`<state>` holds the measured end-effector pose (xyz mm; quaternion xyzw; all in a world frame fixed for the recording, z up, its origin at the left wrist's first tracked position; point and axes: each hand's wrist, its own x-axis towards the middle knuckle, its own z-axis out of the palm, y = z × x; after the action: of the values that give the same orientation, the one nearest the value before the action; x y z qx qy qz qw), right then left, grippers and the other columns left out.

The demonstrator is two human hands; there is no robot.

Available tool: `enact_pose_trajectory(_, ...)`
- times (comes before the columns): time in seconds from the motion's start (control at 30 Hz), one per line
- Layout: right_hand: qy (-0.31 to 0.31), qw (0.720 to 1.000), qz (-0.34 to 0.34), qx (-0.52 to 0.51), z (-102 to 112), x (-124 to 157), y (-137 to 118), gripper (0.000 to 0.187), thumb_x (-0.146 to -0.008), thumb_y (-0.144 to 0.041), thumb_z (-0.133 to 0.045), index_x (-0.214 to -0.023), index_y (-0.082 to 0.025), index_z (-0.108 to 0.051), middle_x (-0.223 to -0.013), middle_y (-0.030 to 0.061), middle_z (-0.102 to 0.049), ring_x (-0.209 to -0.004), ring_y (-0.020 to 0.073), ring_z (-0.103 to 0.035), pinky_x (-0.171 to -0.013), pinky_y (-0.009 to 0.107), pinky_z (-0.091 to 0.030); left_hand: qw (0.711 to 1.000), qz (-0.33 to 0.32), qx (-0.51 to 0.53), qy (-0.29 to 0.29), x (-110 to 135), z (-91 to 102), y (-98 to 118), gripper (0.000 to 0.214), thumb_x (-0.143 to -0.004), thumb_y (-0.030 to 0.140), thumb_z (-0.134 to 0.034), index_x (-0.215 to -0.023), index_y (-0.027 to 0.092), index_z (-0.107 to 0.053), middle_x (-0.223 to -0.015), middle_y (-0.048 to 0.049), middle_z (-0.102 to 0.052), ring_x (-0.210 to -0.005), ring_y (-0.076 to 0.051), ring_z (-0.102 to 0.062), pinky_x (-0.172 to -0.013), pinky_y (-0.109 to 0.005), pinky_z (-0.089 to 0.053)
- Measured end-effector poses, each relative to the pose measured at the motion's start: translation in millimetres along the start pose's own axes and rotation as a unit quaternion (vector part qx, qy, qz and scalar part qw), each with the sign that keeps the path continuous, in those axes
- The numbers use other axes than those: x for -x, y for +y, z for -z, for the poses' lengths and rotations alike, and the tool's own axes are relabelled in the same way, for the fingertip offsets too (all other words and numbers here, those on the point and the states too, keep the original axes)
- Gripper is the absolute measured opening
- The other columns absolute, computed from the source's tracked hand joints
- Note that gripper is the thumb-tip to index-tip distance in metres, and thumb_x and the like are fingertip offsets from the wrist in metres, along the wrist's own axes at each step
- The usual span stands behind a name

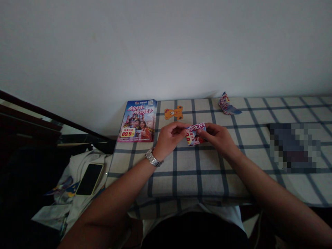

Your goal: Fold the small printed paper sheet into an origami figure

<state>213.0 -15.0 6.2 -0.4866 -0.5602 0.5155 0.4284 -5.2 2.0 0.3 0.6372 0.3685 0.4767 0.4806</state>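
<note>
Between my two hands, just above the checked tablecloth [185, 181], is a small folded flyer [195, 139] with red-and-white lettering and a yellow patch. My left hand [169, 136], below a silver wristwatch [154, 157], pinches its left edge. On the other side, my right hand [219, 137] grips it with the thumb lying across the front; the fingers behind are partly hidden. To the left lies a stack of flat flyers [137, 121] with similar print. A folded, crumpled flyer [228, 105] stands near the wall at the upper right.
A brown bear cutout [173, 113] lies beyond my left hand. At the right is a dark pixelated rectangle [295, 148]. Below the table's left edge, a phone [89, 178] rests on white cloth or a bag [75, 166]. The wall [166, 48] borders the table's far side.
</note>
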Motion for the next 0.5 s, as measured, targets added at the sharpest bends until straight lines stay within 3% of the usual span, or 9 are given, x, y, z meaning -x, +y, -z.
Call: enact_pose_trajectory(0.5, -0.012, 0.998, -0.008, 0.057, 3.0, 0.5, 2.1, 0.037, -0.085, -0.053, -0.077, -0.094, -0.017, -0.077, -0.079, 0.0054, -0.078, -0.065, 0.0198, -0.069, -0.059, 0.031, -0.055, 1.0, 0.008, -0.005, -0.03, 0.3, -0.3, 0.3, 0.023, -0.089, 0.032, -0.077, -0.106, 0.017, -0.073, -0.103, -0.0079, -0.078, -0.089, -0.015, -0.074, -0.082, -0.027, -0.062)
